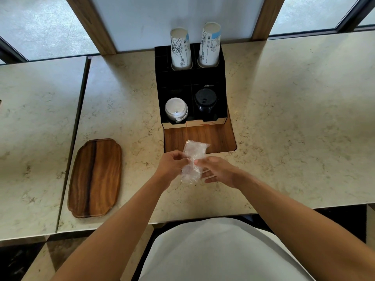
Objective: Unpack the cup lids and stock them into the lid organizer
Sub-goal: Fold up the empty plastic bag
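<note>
Over counter [284, 118]: lid bag [192, 159], seemingly upright.

The clear plastic bag [192, 161] at the frame's centre is crumpled and glary, so its contents are too blurred to tell, and the left hand [172, 164] and right hand [215, 169] cover its middle. In the black organizer [190, 82] above, the lower ends of both paper cup stacks [180, 48] are hidden in their slots. At the left edge a small brown object [0, 103] is cut off and unidentifiable.

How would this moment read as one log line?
left hand: pinches plastic bag | right hand: pinches bag | organizer: lids inside
</note>
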Available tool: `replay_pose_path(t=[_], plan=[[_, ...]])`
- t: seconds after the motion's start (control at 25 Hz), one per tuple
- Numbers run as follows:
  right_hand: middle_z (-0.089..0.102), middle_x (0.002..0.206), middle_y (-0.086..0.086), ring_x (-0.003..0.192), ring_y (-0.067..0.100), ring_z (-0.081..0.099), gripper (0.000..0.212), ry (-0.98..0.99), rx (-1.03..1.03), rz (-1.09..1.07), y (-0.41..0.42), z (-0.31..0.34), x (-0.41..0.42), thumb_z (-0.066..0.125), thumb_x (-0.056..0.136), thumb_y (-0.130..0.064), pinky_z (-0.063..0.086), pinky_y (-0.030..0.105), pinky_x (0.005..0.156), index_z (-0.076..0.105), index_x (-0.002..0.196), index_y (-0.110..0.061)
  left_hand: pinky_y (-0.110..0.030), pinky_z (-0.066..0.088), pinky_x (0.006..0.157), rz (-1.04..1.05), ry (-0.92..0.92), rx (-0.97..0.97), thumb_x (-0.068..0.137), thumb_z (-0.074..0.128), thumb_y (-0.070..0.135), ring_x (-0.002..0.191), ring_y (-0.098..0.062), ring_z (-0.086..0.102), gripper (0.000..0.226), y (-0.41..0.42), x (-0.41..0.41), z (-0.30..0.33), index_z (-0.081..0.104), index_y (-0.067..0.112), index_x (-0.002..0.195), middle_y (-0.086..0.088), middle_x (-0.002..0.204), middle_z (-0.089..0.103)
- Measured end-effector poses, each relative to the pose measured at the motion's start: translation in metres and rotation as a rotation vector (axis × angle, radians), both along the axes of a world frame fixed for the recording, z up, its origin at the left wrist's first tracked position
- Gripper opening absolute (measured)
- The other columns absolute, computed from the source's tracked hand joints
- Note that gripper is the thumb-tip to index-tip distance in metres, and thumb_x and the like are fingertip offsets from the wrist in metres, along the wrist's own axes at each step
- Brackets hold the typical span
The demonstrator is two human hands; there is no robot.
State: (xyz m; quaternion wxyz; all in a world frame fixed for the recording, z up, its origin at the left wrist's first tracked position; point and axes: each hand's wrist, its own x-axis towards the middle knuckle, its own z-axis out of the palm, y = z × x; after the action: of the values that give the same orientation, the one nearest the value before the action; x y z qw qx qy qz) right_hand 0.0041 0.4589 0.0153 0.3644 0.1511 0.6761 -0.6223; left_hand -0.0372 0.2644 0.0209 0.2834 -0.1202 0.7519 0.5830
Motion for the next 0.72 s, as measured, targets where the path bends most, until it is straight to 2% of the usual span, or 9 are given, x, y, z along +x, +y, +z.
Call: replay_pose_path(t=[0.12,0.2,0.24,0.32,0.4,0.48,0.56,0.72], plan=[[0.077,0.111,0.004,0.105,0.023,0.074,0.047,-0.001,0.012,-0.101,-0.007,0.0,-0.002,0.073,0.078,-0.044,0.058,0.045,0.1,0.069,0.115,-0.017,-0.05,0.06,0.078,0.011,0.007,-0.011,0.086,0.076,0.009,0.083,-0.03,0.069,0.003,0.003,-0.001,0.001,0.075,0.009,0.089,-0.013,0.096,0.075],[0.077,0.107,0.01,0.102,0.027,0.075,0.033,0.015,0.003,-0.167,-0.008,0.002,-0.003,0.068,0.084,-0.026,0.059,0.044,0.099,0.071,0.113,-0.01,-0.057,0.059,0.082,0.017,-0.002,-0.002,0.086,0.076,0.007,0.086,-0.036,0.07,0.004,0.001,-0.001,0.001,0.075,0.007,0.09,-0.018,0.1,0.073],[0.077,0.107,0.014,0.101,0.029,0.074,0.03,0.032,0.021,-0.162,-0.009,0.004,-0.003,0.065,0.087,-0.021,0.06,0.043,0.097,0.071,0.112,-0.007,-0.054,0.06,0.081,0.014,0.002,-0.005,0.086,0.076,0.007,0.084,-0.034,0.069,0.004,0.0,0.0,0.001,0.075,0.007,0.09,-0.02,0.1,0.072],[0.076,0.105,0.014,0.097,0.029,0.074,0.027,0.04,0.044,-0.146,-0.01,0.008,-0.003,0.063,0.09,-0.019,0.06,0.043,0.093,0.07,0.113,-0.007,-0.036,0.062,0.069,0.002,0.04,-0.036,0.086,0.076,0.008,0.077,-0.023,0.067,0.004,-0.001,0.002,0.001,0.075,0.01,0.088,-0.016,0.094,0.073],[0.072,0.114,0.01,0.103,0.026,0.073,0.036,0.009,-0.001,-0.177,-0.012,0.012,-0.002,0.066,0.092,-0.029,0.06,0.044,0.096,0.063,0.123,-0.011,-0.02,0.054,0.059,-0.007,0.114,-0.111,0.087,0.074,0.009,0.071,-0.013,0.066,0.006,-0.001,0.006,0.002,0.074,0.014,0.087,-0.006,0.087,0.073],[0.068,0.122,0.008,0.11,0.026,0.071,0.058,-0.004,-0.026,-0.212,-0.016,0.015,-0.002,0.073,0.086,-0.044,0.059,0.043,0.096,0.051,0.132,-0.017,-0.019,0.052,0.06,-0.019,0.164,-0.157,0.087,0.074,0.01,0.069,-0.01,0.066,0.005,0.0,0.009,0.004,0.074,0.015,0.089,-0.003,0.085,0.073],[0.068,0.119,0.005,0.106,0.024,0.072,0.069,0.069,0.053,-0.229,-0.02,0.015,-0.002,0.08,0.076,-0.047,0.062,0.041,0.09,0.047,0.132,-0.022,-0.021,0.053,0.061,-0.029,0.171,-0.128,0.087,0.074,0.011,0.069,-0.012,0.066,0.004,0.002,0.01,0.006,0.074,0.013,0.09,-0.006,0.086,0.073],[0.072,0.113,0.012,0.101,0.029,0.075,0.05,0.089,0.099,-0.314,-0.021,0.011,-0.006,0.078,0.079,-0.013,0.063,0.047,0.089,0.057,0.124,-0.016,-0.017,0.053,0.057,0.008,0.139,-0.067,0.088,0.074,0.007,0.065,-0.007,0.07,0.006,0.0,0.011,0.012,0.075,0.01,0.094,-0.007,0.09,0.073]])
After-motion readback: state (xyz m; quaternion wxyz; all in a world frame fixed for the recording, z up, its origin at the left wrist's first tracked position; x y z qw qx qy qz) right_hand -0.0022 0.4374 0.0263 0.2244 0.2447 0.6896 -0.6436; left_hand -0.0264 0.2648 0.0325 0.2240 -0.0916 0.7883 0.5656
